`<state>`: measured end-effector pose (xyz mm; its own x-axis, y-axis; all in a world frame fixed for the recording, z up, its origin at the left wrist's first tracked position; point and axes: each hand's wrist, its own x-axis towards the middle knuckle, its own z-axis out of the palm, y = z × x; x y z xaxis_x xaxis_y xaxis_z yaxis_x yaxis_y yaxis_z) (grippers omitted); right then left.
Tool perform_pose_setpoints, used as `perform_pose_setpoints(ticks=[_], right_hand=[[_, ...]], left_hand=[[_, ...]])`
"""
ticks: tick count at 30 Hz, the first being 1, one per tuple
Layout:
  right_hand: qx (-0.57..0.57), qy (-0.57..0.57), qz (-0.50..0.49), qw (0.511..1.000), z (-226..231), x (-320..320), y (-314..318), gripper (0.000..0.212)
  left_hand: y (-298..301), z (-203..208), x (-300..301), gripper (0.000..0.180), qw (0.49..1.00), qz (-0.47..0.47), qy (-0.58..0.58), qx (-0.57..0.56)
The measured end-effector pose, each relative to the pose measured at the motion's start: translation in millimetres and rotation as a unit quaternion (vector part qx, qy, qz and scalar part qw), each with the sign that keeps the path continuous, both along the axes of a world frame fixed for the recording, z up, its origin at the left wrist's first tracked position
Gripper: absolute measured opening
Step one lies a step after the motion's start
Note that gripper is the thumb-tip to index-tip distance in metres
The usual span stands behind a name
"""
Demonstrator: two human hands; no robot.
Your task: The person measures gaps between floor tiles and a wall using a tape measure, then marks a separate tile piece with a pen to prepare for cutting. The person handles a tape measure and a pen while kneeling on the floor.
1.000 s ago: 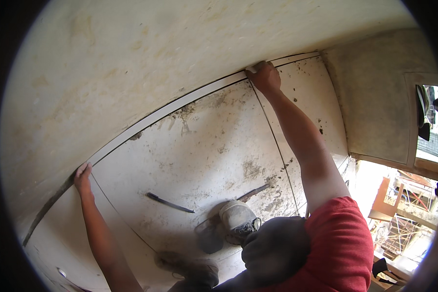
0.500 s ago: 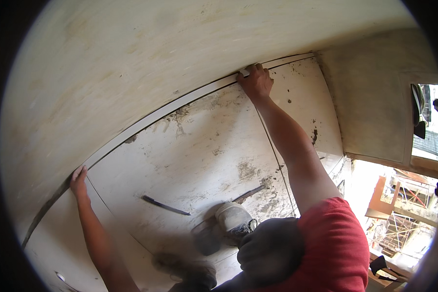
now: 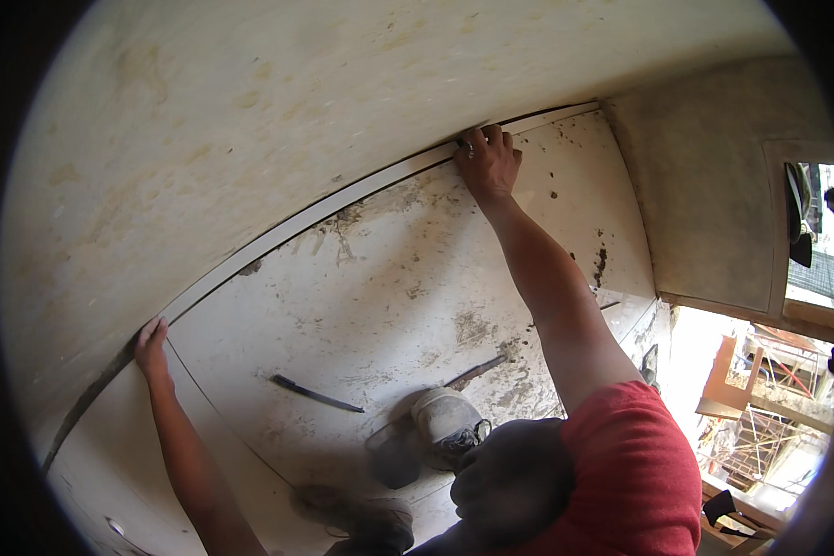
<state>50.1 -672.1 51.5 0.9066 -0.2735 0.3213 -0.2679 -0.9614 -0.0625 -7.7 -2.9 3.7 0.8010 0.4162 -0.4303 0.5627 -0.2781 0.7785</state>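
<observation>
A long, narrow white strip (image 3: pixel 343 197) lies along the foot of the pale wall (image 3: pixel 250 102), at the floor's far edge. At its left end is my left hand (image 3: pixel 152 350), with the fingertips closed against the strip beside the wall. Farther right, my right hand (image 3: pixel 488 167) has its fingers curled over the strip, knuckles up. Part of the strip is hidden under that hand. To the right of it, a dark gap shows between strip and wall.
Pale floor panels (image 3: pixel 371 296) carry dirt stains and dark joints. A thin black bar (image 3: pixel 317 394) and a dark stick-like piece (image 3: pixel 475 371) lie near my shoe (image 3: pixel 447 417). At right, past a wooden edge (image 3: pixel 751 315), is a drop with scaffolding (image 3: pixel 760 445).
My right hand has rolled slightly, its fingers more curled, and its forearm has shifted a little left. The dark gap right of it looks wider. My left hand stays at the strip's end.
</observation>
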Motion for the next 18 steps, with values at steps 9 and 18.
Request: perform_pose_setpoints(ticks=[9, 18], right_hand=[[0.025, -0.027, -0.037, 0.999, -18, 3, -11, 0.02], [0.101, 0.005, -0.106, 0.989, -15, -9, -52, 0.017]], left_hand=[[-9, 6, -1, 0.038, 1.0, 0.018, -0.014, 0.003], [-11, 8, -2, 0.043, 1.0, 0.004, -0.013, 0.002]])
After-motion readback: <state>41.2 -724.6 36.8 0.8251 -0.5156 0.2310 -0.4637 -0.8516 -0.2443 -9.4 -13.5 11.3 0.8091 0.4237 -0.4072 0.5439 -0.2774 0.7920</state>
